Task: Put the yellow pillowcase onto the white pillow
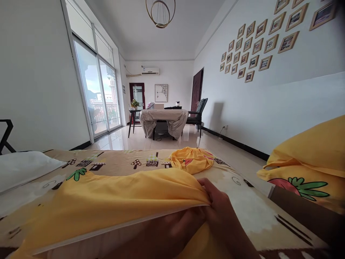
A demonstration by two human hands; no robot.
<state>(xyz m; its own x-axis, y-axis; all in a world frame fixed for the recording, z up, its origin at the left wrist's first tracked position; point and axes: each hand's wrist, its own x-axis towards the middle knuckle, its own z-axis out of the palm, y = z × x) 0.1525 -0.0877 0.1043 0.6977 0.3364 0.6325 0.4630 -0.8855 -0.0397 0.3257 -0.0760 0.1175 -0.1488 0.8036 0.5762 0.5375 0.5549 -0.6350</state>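
A yellow cloth cover [129, 190] with a green leaf print lies across the bed, its pale-edged opening facing me. My right hand [218, 205] is closed on the cover's right corner, thumb and fingers pinching the fabric. Below that edge, in shadow, my left hand [180, 225] is at the opening, close beside my right hand; its fingers are too dark and covered to make out. Beyond the cover, a bunched yellow cloth [192, 160] rests on the patterned sheet [113, 162].
A white pillow [24, 167] lies at the left. Yellow pillows [312, 154] are stacked at the right, by a brown box-like edge [304, 212]. Farther off stand a covered table [164, 115], a black chair [199, 111] and a small plant stand [133, 117].
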